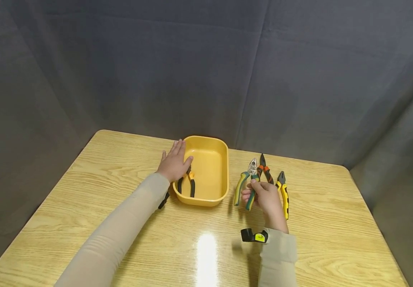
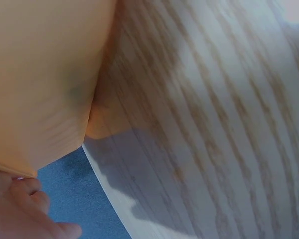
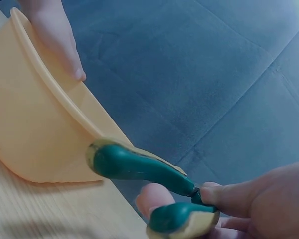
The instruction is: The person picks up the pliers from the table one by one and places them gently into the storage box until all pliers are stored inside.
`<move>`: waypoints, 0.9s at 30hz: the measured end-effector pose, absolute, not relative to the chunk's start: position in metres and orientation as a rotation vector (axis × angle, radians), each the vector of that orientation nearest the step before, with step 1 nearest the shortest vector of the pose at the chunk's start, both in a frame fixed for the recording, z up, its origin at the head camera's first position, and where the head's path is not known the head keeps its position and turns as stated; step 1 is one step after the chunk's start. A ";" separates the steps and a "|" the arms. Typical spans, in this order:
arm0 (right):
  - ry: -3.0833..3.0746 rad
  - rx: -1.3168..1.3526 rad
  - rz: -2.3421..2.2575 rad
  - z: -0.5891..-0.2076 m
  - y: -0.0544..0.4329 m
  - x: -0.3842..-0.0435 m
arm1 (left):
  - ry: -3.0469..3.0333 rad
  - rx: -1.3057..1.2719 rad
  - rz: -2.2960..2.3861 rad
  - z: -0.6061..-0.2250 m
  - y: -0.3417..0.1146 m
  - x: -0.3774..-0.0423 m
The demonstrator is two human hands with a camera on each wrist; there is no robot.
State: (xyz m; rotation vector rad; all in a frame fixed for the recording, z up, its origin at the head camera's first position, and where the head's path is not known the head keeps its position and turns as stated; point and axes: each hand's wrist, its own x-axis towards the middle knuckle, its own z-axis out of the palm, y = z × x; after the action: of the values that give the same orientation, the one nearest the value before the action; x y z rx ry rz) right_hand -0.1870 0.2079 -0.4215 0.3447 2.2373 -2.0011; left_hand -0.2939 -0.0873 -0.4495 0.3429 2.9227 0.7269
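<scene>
My right hand (image 1: 266, 196) grips green-and-yellow-handled pliers (image 1: 241, 187) by one handle, thumb on top, with the silver head pointing away from me. The right wrist view shows the two green handles (image 3: 139, 167) spread apart above the table. On the left rim of a yellow plastic bin (image 1: 206, 202) rests my left hand (image 1: 173, 164), its fingers straight and thumb over the inside. Pliers with black-and-orange handles (image 1: 192, 185) lie in the bin's left side, partly hidden by that hand. In the left wrist view, the fingers (image 2: 30, 199) show at the bin's far edge.
Orange-and-black pliers (image 1: 268, 175) and yellow-and-black pliers (image 1: 284, 199) lie on the wooden table (image 1: 321, 223), beside and behind my right hand. A grey curtain (image 1: 206, 71) hangs right behind the table's far edge. A black wrist device (image 1: 253, 236) sits at my right wrist.
</scene>
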 end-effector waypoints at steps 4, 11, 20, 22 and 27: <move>2.231 0.342 -2.022 -0.423 0.205 -0.188 | 2.930 0.347 0.725 -0.451 -0.087 -0.296; 2.232 0.334 -2.025 -0.430 0.199 -0.187 | 2.936 0.343 0.720 -0.458 -0.084 -0.296; 2.251 0.319 -2.020 -0.428 0.197 -0.194 | 2.934 0.347 0.727 -0.451 -0.078 -0.298; 2.255 0.303 -2.012 -0.427 0.198 -0.196 | 2.931 0.345 0.720 -0.450 -0.077 -0.299; 2.274 0.260 -1.993 -0.425 0.197 -0.203 | 2.934 0.344 0.707 -0.449 -0.076 -0.299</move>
State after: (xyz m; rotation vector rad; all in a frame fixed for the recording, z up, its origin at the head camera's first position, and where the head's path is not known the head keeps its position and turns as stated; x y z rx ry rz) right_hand -0.2026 0.1972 -0.4249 0.2597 2.2738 -1.9925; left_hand -0.2994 -0.0759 -0.4494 0.3436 2.9336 0.7066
